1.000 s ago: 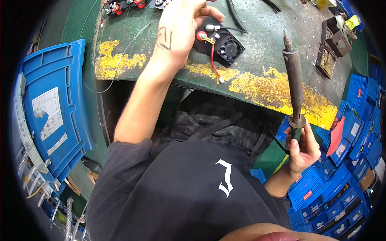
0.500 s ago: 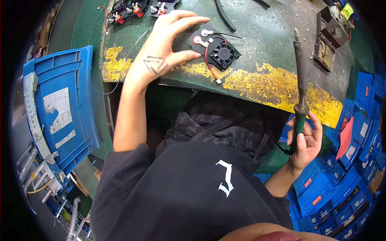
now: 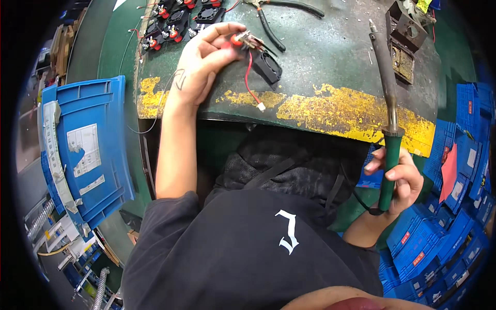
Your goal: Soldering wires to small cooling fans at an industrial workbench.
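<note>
My left hand [image 3: 206,62] pinches a black fan panel with terminals between thumb and fingers, over the far side of the worn edge. The panel's small cooling fan [image 3: 268,68] is tilted on its side. From it a red wire [image 3: 247,82] with a white plug hangs toward the yellow strip. At the right, my right hand [image 3: 398,178] grips the green handle of a soldering iron [image 3: 388,98]. The iron's long shaft points away from me, and its tip is near a metal box. Part of the panel is hidden behind my left fingers.
Several similar fan panels [image 3: 175,20] lie at the far left of the green workbench [image 3: 330,57]. Black-handled pliers [image 3: 271,28] rest behind my left hand. An open metal box [image 3: 403,62] stands at the right. Blue crates flank the bench, including one blue crate [image 3: 111,139] at left.
My left hand has picked up the fan panel, which lay flat, and tilted it on its side. The soldering iron has shifted slightly, its tip moving left and away from me.
</note>
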Action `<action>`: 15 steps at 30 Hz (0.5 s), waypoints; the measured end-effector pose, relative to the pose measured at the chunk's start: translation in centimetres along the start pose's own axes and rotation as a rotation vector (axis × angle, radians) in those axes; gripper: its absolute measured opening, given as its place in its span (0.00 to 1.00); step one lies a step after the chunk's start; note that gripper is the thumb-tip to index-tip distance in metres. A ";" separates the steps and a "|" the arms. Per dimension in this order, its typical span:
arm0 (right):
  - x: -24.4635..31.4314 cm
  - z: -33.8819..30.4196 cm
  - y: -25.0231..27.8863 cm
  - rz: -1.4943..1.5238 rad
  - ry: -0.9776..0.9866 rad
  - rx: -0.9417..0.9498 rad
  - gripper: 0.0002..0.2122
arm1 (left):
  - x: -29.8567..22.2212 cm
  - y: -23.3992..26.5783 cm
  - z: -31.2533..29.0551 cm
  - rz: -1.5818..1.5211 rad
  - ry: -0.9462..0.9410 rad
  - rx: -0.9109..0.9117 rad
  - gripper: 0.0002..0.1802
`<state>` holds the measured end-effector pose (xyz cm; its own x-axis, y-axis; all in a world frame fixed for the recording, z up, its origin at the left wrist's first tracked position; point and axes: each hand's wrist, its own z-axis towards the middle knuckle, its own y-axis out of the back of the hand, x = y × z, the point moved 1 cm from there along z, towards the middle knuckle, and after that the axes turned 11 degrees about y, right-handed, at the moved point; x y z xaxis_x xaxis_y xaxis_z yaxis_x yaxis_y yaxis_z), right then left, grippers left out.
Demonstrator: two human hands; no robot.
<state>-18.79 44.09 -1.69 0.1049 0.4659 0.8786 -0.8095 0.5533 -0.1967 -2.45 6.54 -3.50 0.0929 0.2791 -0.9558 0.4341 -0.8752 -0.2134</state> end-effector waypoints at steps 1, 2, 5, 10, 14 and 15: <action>0.6 0.7 -0.1 -0.083 -0.042 -0.008 0.12 | 0.0 -0.5 0.3 -0.079 0.025 0.008 0.26; 0.8 1.3 0.4 -0.156 -0.055 0.064 0.09 | 0.0 -1.0 0.6 -0.158 0.051 0.018 0.26; 0.0 1.5 0.5 -0.124 -0.140 0.037 0.09 | -0.3 -3.2 1.4 -0.191 0.215 -0.015 0.26; -0.6 1.3 0.4 -0.219 -0.215 -0.078 0.19 | 0.2 -5.0 2.4 -0.156 0.282 0.043 0.32; -0.2 0.5 0.5 -0.670 -0.105 -0.071 0.23 | 0.2 -5.6 1.9 -0.337 0.460 0.230 0.37; 0.1 0.4 0.6 -0.739 -0.099 -0.046 0.24 | -0.1 -6.0 1.5 -0.434 0.465 0.242 0.33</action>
<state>-19.44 44.19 -1.59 0.5580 -0.1014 0.8236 -0.5230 0.7276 0.4439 -6.42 11.15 -2.43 0.3547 0.7187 -0.5980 0.3111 -0.6939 -0.6494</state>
